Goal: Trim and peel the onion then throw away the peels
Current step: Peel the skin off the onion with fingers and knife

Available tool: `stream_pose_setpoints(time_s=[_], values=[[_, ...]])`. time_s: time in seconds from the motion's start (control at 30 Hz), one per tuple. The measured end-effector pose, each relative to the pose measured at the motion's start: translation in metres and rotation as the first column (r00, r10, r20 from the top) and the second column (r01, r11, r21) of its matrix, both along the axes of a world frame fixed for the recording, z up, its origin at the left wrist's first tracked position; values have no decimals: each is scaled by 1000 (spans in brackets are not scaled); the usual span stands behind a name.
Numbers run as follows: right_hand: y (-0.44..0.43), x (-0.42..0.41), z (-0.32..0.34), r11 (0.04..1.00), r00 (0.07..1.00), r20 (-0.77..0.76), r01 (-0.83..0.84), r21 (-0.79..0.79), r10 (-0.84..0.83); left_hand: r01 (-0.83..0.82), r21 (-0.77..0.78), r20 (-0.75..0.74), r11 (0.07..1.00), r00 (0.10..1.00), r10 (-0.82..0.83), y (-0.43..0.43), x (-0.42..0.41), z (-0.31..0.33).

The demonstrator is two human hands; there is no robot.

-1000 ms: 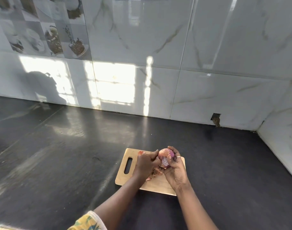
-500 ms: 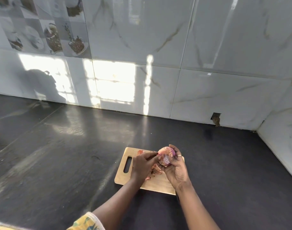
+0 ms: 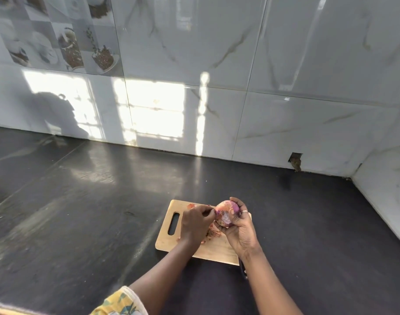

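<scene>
Head view: the right hand (image 3: 241, 230) cups a red onion (image 3: 227, 213), fingers curled round its far side, held just above the cutting board (image 3: 213, 248). The left hand (image 3: 195, 222) pinches a strip of peel (image 3: 217, 212) at the onion's left side. Loose peels (image 3: 212, 233) lie on the board, which sits toward the bench's (image 3: 80, 212) near edge.

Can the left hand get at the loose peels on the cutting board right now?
Probably yes. The left hand hovers directly over the peels on the cutting board, nothing between, though its fingertips are pinching skin on the onion, which the right hand holds.
</scene>
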State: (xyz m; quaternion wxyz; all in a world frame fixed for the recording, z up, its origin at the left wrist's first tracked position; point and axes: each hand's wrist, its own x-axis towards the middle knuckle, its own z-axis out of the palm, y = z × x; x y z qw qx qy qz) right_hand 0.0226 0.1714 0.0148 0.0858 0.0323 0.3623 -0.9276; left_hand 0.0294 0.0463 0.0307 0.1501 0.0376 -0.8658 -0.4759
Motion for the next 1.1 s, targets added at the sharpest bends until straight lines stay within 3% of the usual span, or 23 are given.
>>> stream_pose_setpoints(time_s=[0.37,0.67,0.87,1.1], values=[[10,-1,-5,996,999,7,-34,-87,34,10,-62,147,998,989,-1,-5,-9,-11],[12,2,-3,988,998,61,11,-157,-1,92,-24,109,995,990,-88,-2,-11,-10],[10,2,-3,998,994,109,22,-63,-15,269,101,16,958,962,-272,-2,-7,-2],[6,5,3,1000,995,99,10,9,-11,261,157,9,952,964,-266,-6,-11,-7]])
